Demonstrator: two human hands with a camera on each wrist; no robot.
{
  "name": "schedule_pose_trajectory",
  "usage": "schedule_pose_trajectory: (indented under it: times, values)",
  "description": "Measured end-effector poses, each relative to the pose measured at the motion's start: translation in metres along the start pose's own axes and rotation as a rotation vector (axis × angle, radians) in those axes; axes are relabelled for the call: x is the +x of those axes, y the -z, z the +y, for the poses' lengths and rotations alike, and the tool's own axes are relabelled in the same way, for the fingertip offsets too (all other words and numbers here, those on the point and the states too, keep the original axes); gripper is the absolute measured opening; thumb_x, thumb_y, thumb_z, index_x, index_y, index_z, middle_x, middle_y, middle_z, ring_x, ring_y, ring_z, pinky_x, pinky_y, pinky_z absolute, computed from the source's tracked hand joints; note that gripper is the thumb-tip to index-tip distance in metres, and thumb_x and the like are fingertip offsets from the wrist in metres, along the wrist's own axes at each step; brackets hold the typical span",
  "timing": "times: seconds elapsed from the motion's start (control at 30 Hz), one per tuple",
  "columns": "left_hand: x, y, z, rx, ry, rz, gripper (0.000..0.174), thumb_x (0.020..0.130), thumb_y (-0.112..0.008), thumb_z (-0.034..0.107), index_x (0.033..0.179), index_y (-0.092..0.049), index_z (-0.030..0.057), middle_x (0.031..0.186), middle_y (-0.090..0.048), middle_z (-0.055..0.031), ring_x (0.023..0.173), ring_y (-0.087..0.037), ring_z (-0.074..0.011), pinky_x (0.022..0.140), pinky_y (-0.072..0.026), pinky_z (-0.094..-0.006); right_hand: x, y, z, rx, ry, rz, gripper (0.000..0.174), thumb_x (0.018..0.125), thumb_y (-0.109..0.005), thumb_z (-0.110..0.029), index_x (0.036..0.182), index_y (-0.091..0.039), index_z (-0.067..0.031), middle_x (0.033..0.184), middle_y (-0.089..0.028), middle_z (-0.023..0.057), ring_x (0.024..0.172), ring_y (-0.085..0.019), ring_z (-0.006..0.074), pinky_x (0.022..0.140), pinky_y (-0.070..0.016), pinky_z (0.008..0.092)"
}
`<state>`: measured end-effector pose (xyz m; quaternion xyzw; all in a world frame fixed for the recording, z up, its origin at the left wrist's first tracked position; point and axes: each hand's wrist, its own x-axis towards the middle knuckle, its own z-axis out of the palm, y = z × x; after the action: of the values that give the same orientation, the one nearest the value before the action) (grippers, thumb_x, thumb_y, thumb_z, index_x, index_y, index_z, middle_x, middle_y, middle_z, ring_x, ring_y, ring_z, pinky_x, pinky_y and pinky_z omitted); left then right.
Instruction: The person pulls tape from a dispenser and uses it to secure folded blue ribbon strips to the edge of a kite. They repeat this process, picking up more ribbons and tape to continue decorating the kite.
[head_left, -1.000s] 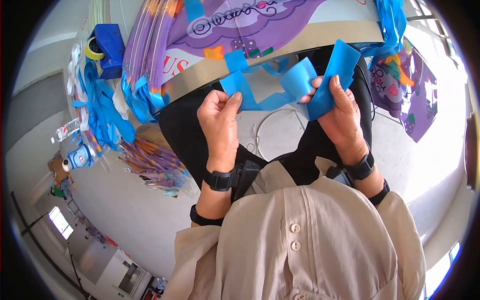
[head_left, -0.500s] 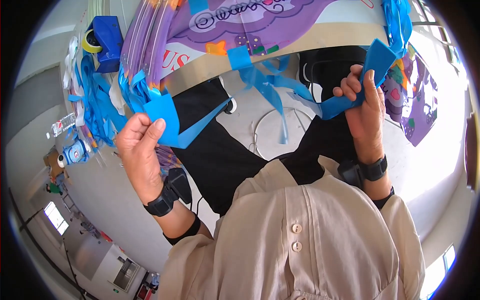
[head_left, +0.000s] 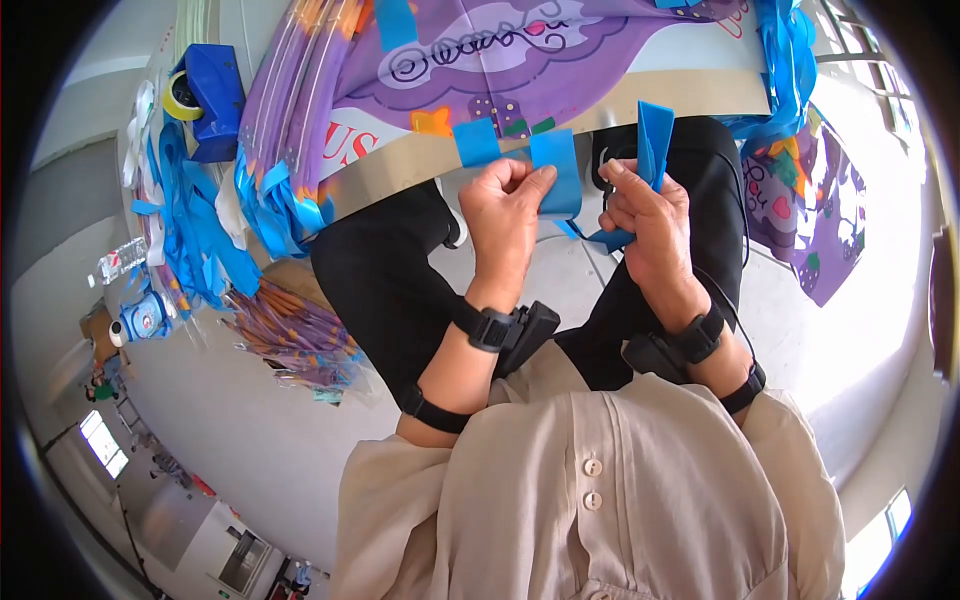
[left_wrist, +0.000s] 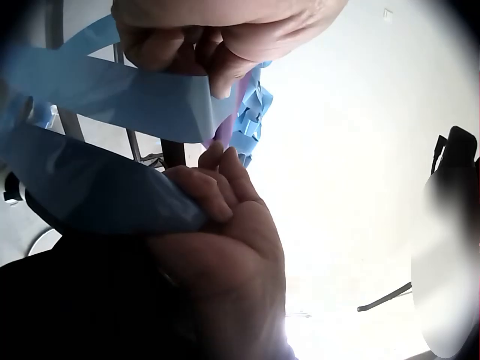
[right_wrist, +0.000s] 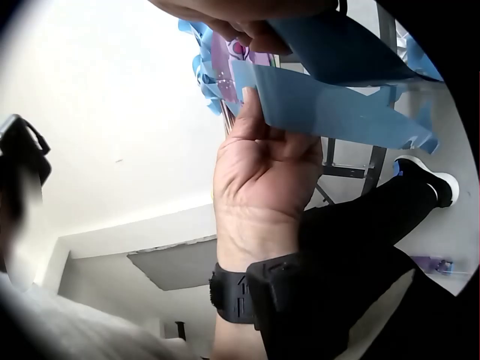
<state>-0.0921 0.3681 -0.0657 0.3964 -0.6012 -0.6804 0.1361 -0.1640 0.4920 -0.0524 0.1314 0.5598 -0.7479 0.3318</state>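
Observation:
Just in front of the table edge, my left hand (head_left: 505,222) pinches a wide, flat blue ribbon (head_left: 557,165) between thumb and fingers; the ribbon stands up and folds over below the fingertips. Close on its right, my right hand (head_left: 652,222) grips a folded length of blue ribbon (head_left: 655,135) that rises above the fingers. A loose part of the ribbon hangs beneath both hands. In the left wrist view two ribbon lengths (left_wrist: 112,94) run side by side from the hands. The right wrist view shows the ribbon (right_wrist: 322,109) stretching away from the pinching thumb.
A purple printed sheet (head_left: 470,75) lies on the table, with a blue ribbon piece (head_left: 476,143) at its edge. Purple rolled bundles (head_left: 290,90), a blue tape dispenser (head_left: 213,100) and hanging blue ribbons (head_left: 190,220) are at left. More ribbons (head_left: 787,60) hang at right.
Half a second ago my hands were wide apart with the ribbon drawn out between them. They have come back together before the table edge, the left hand moving right, the right hand left.

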Motion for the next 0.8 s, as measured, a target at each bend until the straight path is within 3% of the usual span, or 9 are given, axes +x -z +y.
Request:
schedule_pose_trajectory:
  times: [0.17, 0.23, 0.37, 0.4, 0.53, 0.67, 0.77, 0.8]
  values:
    - [0.023, -0.007, 0.000, -0.028, -0.021, 0.102, 0.015, 0.072, -0.071, 0.000, 0.071, -0.056, -0.0023, 0.062, -0.056, -0.0007, 0.054, -0.048, -0.0047, 0.050, -0.0403, -0.0199, 0.008, -0.015, 0.004, -0.176, 0.098, 0.001, 0.014, 0.083, -0.063, -0.014, 0.084, -0.064, -0.0005, 0.059, -0.051, -0.0014, 0.050, -0.044, 0.0065, 0.049, -0.0382, 0.0236]
    - [0.027, -0.006, -0.007, 0.028, -0.157, 0.147, 0.018, 0.072, -0.072, 0.001, 0.071, -0.054, -0.0005, 0.062, -0.057, -0.0027, 0.054, -0.050, -0.0063, 0.051, -0.0418, -0.0211, 0.009, -0.014, 0.013, -0.480, 0.280, -0.100, 0.015, 0.085, -0.061, -0.014, 0.088, -0.064, 0.0009, 0.062, -0.054, -0.0002, 0.055, -0.049, 0.0072, 0.049, -0.0381, 0.0241]
    - [0.030, -0.006, -0.017, 0.140, -0.212, 0.187, 0.019, 0.071, -0.071, 0.000, 0.071, -0.052, 0.0006, 0.061, -0.057, -0.0046, 0.053, -0.050, -0.0075, 0.051, -0.0429, -0.0229, 0.007, -0.019, 0.012, -0.758, 0.440, -0.173, 0.017, 0.083, -0.060, -0.009, 0.097, -0.063, 0.0005, 0.066, -0.057, 0.0141, 0.057, -0.056, 0.0223, 0.055, -0.0434, 0.0298]
    - [0.029, -0.007, -0.017, 0.185, -0.255, 0.202, 0.017, 0.072, -0.071, 0.002, 0.072, -0.053, 0.0003, 0.061, -0.057, -0.0050, 0.052, -0.050, -0.0078, 0.051, -0.0426, -0.0234, 0.007, -0.019, 0.013, -0.838, 0.455, -0.186, 0.025, 0.079, -0.058, -0.004, 0.105, -0.061, -0.0022, 0.070, -0.058, 0.0194, 0.061, -0.058, 0.0323, 0.058, -0.0459, 0.0339]
    - [0.024, -0.008, -0.007, 0.301, -0.259, 0.234, 0.016, 0.076, -0.068, 0.008, 0.072, -0.055, -0.0003, 0.059, -0.058, -0.0046, 0.051, -0.049, -0.0079, 0.050, -0.0409, -0.0240, 0.006, -0.024, 0.012, -0.894, 0.514, -0.294, 0.045, 0.073, -0.054, 0.001, 0.117, -0.054, -0.0050, 0.072, -0.060, 0.0213, 0.069, -0.059, 0.0387, 0.063, -0.0473, 0.0404]
    - [0.024, -0.006, -0.013, 0.266, -0.301, 0.205, 0.016, 0.078, -0.066, 0.011, 0.072, -0.057, -0.0010, 0.058, -0.058, -0.0039, 0.051, -0.048, -0.0075, 0.049, -0.0395, -0.0248, 0.013, -0.025, 0.018, -0.916, 0.566, -0.269, 0.048, 0.071, -0.054, 0.001, 0.119, -0.052, -0.0046, 0.072, -0.060, 0.0223, 0.070, -0.059, 0.0394, 0.063, -0.0469, 0.0425]
    - [0.026, -0.005, -0.014, 0.249, -0.338, 0.198, 0.014, 0.079, -0.065, 0.009, 0.072, -0.059, -0.0016, 0.056, -0.055, -0.0044, 0.049, -0.046, -0.0087, 0.048, -0.0382, -0.0253, 0.016, -0.026, 0.016, -0.985, 0.494, -0.286, 0.053, 0.070, -0.054, 0.001, 0.122, -0.049, -0.0044, 0.073, -0.060, 0.0224, 0.071, -0.059, 0.0401, 0.063, -0.0467, 0.0447]
    - [0.028, -0.004, -0.015, 0.274, -0.363, 0.185, 0.010, 0.078, -0.063, 0.006, 0.073, -0.059, -0.0018, 0.057, -0.055, -0.0063, 0.050, -0.048, -0.0124, 0.048, -0.0387, -0.0270, 0.016, -0.026, 0.017, -1.007, 0.490, -0.286, 0.054, 0.070, -0.054, 0.001, 0.123, -0.048, -0.0044, 0.073, -0.060, 0.0221, 0.070, -0.059, 0.0401, 0.063, -0.0467, 0.0450]
